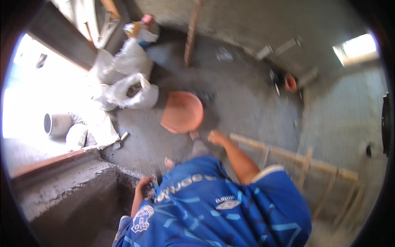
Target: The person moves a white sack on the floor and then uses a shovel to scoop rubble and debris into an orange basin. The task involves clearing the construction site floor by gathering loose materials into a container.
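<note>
1 orange basin (183, 112) lies on the floor (247, 94) by your foot (194, 134); your right hand (215, 138) hangs near it, curled closed; your left hand's (145, 182) grip I cannot tell.

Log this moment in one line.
right hand: near orange pan, grip unclear | left hand: low, grip unclear | open white sack: left of pan

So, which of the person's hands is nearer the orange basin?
Right. The right hand appears just below and right of the orange basin in the picture; the left hand is farther away, below and left of it.
</note>
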`<state>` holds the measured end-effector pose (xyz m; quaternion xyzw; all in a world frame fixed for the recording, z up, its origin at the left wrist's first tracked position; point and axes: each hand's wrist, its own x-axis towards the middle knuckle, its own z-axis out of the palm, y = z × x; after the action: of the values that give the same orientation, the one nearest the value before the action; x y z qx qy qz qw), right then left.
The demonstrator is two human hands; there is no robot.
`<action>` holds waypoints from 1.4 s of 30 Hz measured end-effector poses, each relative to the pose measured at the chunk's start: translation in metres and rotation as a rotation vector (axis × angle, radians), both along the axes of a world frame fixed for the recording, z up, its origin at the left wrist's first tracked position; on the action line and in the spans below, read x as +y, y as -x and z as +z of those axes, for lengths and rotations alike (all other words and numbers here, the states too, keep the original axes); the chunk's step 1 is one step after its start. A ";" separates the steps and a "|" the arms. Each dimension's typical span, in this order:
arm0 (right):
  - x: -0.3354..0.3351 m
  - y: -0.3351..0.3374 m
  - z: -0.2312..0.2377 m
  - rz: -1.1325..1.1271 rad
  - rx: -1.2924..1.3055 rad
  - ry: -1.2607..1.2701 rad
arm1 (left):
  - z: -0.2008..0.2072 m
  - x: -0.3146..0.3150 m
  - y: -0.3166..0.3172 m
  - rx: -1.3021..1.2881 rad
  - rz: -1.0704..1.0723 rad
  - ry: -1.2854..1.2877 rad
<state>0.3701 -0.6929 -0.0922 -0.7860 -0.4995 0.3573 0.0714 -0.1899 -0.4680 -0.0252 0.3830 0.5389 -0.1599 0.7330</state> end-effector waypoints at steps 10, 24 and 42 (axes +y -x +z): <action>0.041 -0.085 -0.100 0.353 0.002 0.441 | -0.044 -0.163 -0.118 -0.014 -0.061 0.206; 0.204 -0.058 -0.222 -0.667 0.107 0.529 | -0.077 -0.152 -0.221 0.894 -0.291 0.140; 0.266 -0.017 -0.278 -0.991 0.458 0.531 | -0.083 -0.144 -0.185 0.877 -0.112 0.093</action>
<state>0.3870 -0.4274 -0.3705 -0.8191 0.0604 0.5540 0.1362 -0.0045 -0.6116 -0.1080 0.2741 0.7696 -0.3706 0.4418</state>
